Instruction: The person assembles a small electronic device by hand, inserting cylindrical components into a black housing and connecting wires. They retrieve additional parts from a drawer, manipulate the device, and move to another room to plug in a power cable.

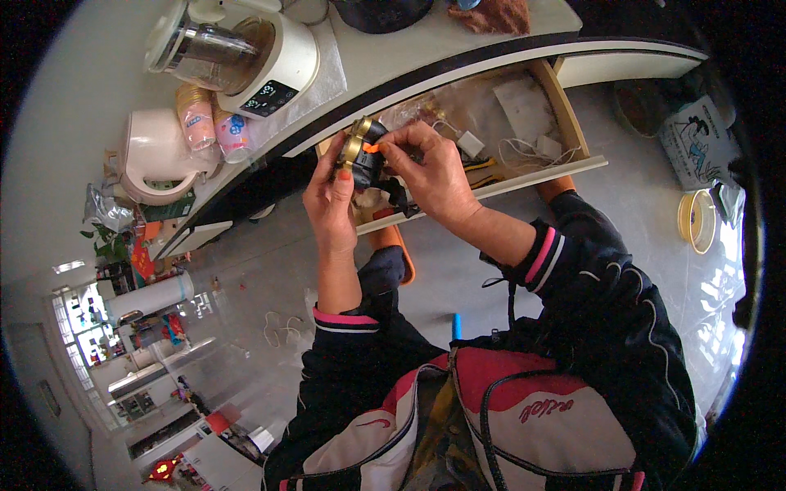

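Over the open drawer [547,182], my left hand [329,200] grips a pair of small black-and-gold binoculars [354,151], its thumb on the near side and its fingers mostly hidden behind. My right hand [434,172] is closed in a pinch at the binoculars' right side. Between its thumb and fingertips is a small orange piece [372,148], lying against the black body. Whether the piece is fixed to the binoculars, I cannot tell. Below the binoculars, a black strap-like thing [396,196] hangs by the drawer's front edge.
The drawer holds a white charger [470,144], white cables, a white box [524,110] and clear plastic bags. On the counter stand a glass kettle on a white base [282,61], stacked paper cups [196,123] and a pink appliance [155,155]. A yellow-rimmed basin [696,221] is at the right.
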A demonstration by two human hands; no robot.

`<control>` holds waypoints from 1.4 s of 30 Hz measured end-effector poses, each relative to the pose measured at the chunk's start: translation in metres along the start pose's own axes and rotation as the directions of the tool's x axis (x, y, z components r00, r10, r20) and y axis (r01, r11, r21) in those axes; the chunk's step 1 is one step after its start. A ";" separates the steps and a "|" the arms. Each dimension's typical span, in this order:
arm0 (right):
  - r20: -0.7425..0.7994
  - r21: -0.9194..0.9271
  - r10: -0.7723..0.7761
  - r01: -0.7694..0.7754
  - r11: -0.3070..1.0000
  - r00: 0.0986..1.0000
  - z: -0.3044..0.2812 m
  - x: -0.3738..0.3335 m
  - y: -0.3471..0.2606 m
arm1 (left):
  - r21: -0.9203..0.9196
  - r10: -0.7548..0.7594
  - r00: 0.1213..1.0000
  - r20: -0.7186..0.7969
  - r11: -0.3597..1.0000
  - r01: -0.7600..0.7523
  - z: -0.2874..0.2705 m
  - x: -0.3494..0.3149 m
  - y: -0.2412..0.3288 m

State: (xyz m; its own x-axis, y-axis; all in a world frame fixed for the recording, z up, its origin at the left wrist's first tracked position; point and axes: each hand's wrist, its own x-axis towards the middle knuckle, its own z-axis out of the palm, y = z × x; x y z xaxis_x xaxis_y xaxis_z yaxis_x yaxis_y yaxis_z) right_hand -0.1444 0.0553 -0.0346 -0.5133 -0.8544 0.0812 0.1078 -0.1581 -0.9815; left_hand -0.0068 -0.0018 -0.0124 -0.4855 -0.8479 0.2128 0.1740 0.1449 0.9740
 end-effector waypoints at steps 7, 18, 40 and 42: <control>-0.023 0.002 0.005 -0.005 1.000 1.000 -0.001 -0.002 -0.009 | 0.013 -0.036 0.999 -0.010 0.999 0.037 -0.003 -0.001 0.000; -0.038 0.072 0.049 -0.046 0.996 0.998 0.003 -0.004 0.001 | 0.021 -0.020 1.000 -0.014 1.000 0.020 0.005 -0.002 0.008; -0.015 0.054 0.037 -0.036 0.998 0.999 0.005 -0.006 -0.006 | -0.006 -0.018 1.000 0.003 1.000 0.018 -0.006 -0.003 0.001; -0.017 0.051 0.029 -0.028 0.998 0.999 0.005 -0.006 -0.005 | 0.005 -0.018 1.000 -0.002 1.000 0.018 -0.004 -0.003 0.001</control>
State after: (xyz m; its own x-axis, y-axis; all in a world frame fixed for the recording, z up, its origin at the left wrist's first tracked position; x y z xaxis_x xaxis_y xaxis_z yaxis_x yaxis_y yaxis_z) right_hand -0.1380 0.0590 -0.0294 -0.5243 -0.8501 0.0495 0.1656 -0.1588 -0.9733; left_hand -0.0016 -0.0015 -0.0126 -0.4869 -0.8514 0.1949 0.1609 0.1319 0.9781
